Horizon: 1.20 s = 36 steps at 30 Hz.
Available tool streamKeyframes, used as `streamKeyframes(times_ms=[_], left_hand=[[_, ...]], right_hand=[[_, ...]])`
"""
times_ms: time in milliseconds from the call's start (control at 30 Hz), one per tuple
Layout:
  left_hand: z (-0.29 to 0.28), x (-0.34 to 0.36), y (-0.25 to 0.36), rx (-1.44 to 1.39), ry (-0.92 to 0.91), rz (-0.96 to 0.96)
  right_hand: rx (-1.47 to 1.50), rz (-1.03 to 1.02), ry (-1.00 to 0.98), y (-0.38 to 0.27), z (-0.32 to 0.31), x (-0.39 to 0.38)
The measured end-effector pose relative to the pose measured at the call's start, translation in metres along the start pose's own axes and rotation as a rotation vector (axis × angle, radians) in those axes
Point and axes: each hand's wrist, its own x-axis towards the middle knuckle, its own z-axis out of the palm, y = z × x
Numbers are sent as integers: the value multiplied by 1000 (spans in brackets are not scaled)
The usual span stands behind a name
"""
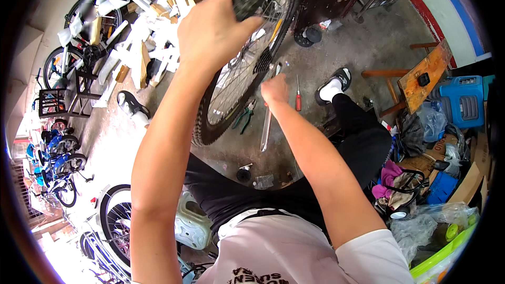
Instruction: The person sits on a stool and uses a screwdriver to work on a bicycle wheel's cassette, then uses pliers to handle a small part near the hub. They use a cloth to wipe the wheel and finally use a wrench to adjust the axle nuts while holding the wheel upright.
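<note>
A spoked bicycle wheel (pixel 231 89) with a knobbly black tyre stands tilted in front of me. My left hand (pixel 210 31) grips the top of its tyre, thumb stretched toward the rim. Beside the cassette (pixel 262 62), near the hub, my right hand (pixel 275 88) is closed around a long silver wrench (pixel 266 129). One wrench end shows above the fist and the long handle below it; the fingers cover its middle. On the floor are green-handled pliers (pixel 243 118) by the tyre and a red-handled screwdriver (pixel 298 100) right of my right hand.
A packaging pile (pixel 142 42) and a bicycle (pixel 68 68) fill the far left. Small blue bicycles (pixel 58 152) line the left side. A wooden stool (pixel 421 81) and blue case (pixel 458 101) stand right, above bags and cardboard. A pale green plastic seat (pixel 192 223) is below me.
</note>
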Motion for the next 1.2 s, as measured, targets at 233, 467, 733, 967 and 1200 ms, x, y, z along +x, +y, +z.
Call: streamKeyframes(times_ms=[233,467,733,967,1200], left_hand=[[-12,-39,-10,-262,79,-147],[23,-87,19,-306,204,-96],[24,-88,28,-202,168,-203],[26,-108,30,-239,196,-187],[28,-104,30,-251,179,-168]], right_hand=[[-96,-133,33,-8,-30,-21],[-200,-244,122,26,-59,0],[-97,-228,63,50,-53,12],[326,172,-258,102,-54,-77],[466,359,-323,123,-52,-104]])
